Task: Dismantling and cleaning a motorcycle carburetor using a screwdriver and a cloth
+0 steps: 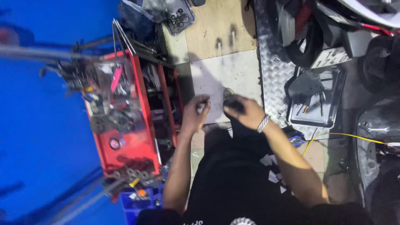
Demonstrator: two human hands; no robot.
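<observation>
round metal part: a small disc-shaped piece, looks like a gear or clutch-type bit but it's too blurry to pin down. It sits in front of the person's torso, above the pale floor tile, right at the fingertips of the right hand.
right hand: the right hand is curled over something dark with the disc poking out past the fingers. Fingers clenched around it, palm down, wrist bent inward, a silver bracelet at the wrist.
left hand: the left hand is just beside the right, fingers pinched on a small pale, slim thing. Could be a tool tip or a rag, can't tell. Forearm comes up nearly straight from the elbow.
what could go wrong: honestly the part is held out over hard tile, so if that grip slips it probably drops and rolls off under the red tool cart or toward the checker-plate ramp. Greasy fingers would do it.
other risk: the two hands are so close that a slip of the left-hand item could jab the right fingers.
around: a metal tray with loose tools sits to the right, a yellow cable trails along the floor near the right elbow, and a scooter's rear end is parked beyond it.
</observation>
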